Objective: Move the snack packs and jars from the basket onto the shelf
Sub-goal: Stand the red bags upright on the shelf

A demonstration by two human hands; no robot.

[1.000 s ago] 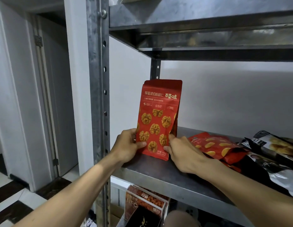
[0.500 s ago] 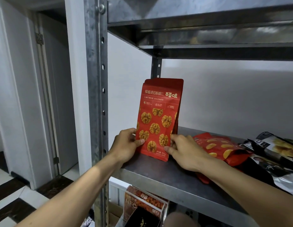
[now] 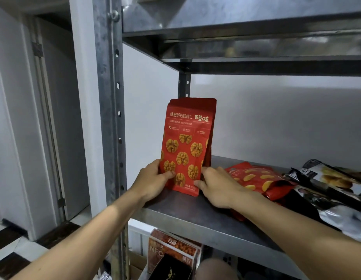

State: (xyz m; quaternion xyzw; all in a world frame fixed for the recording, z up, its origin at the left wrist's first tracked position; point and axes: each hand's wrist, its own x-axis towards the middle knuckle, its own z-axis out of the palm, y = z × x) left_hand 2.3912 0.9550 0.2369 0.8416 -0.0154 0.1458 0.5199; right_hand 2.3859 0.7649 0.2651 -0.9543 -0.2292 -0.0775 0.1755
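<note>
Walnut pouch (image 3: 187, 146): red stand-up pack, upright on its base near the left end of the shelf (image 3: 195, 217), close to the metal post (image 3: 113, 118) at its 9 o'clock.
Behind it: a second red top edge shows just past the pouch's top. It may be another pack of the same kind, but the view does not settle it.
Left hand (image 3: 153, 179): at the pouch's 8 o'clock corner, thumb laid on the printed front and fingers wrapped round the side edge.
Right hand (image 3: 218, 186): at the 5 o'clock corner, thumb on the front near the base and fingers tucked along the right edge.
Weight: probably light, since a grip on each lower corner keeps it standing.
Stiffness: thin glossy film, soft in the middle, firmer along the sealed side seams and the gusseted base.
Slip: the smooth laminate could slide on the bare metal, and a tall, narrow pack can tip backward or sideways when released.
Contents: brittle nut pieces by the print, so squeezing the belly is unwise.
Best hold: the two lower side seams, as held now, or the flat sealed strip at 12 o'clock.
Neighbours: a flat red pack (image 3: 256, 178) lies at 4 o'clock, black packs (image 3: 327, 178) at 3 o'clock, and boxes (image 3: 171, 253) on the level below at 6 o'clock.
</note>
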